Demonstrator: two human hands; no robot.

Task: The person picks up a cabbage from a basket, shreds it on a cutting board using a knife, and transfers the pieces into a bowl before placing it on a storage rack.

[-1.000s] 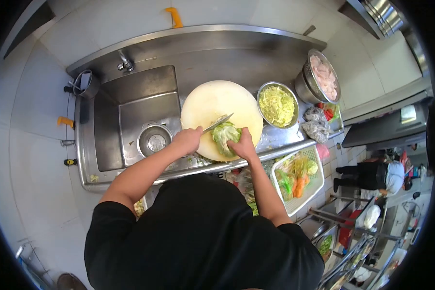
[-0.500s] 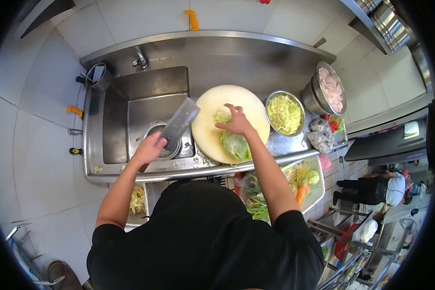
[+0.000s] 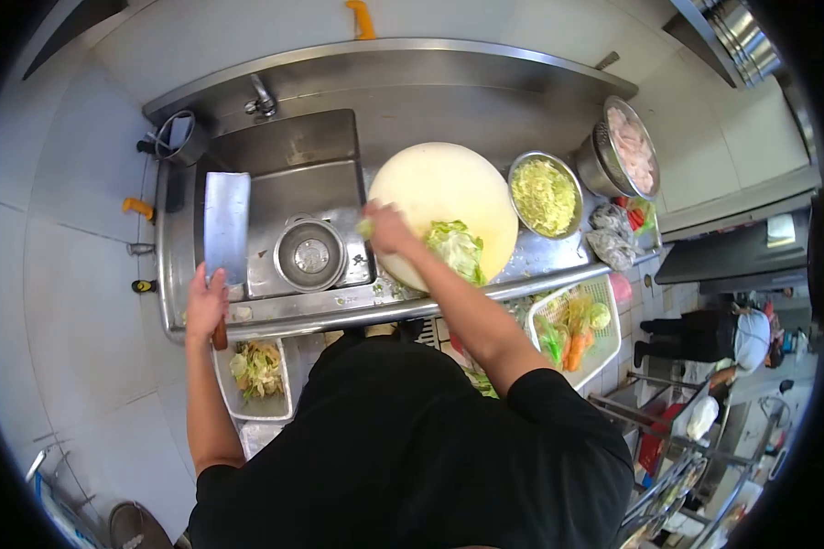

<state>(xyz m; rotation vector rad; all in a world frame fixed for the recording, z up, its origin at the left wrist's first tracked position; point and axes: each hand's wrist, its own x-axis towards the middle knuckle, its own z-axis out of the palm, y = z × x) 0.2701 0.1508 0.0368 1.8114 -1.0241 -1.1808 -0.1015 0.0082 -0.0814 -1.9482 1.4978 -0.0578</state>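
Leafy vegetable (image 3: 456, 249) rests on the round chopping board (image 3: 439, 174), just to the right of the right hand (image 3: 391, 229) and close beside that wrist. The right hand is over the board's left edge, its fingers curled and seemingly pinching 1 small pale green scrap (image 3: 366, 227); motion blur hides the exact hold. The left hand (image 3: 207, 300) has a firm grasp on the cleaver (image 3: 226, 224) by its handle, with the broad blade rising beyond the fist over the sink (image 3: 288, 137).

Holding the blade off to the left probably leaves the right hand free to work over the board without an edge near its fingers. Farther right of that hand, past the vegetable, a steel bowl (image 3: 555, 235) of shredded greens (image 3: 545, 195) stands beside the board, perhaps to be within easy reach. Below and to the right of the left fist, a white tub (image 3: 286, 403) contains leafy trimmings (image 3: 258, 368), likely put low to spare the counter.

The left arm reaches almost straight forward, its wrist near the sink's front rim. The right arm slants inward across the front of the board, elbow bent.
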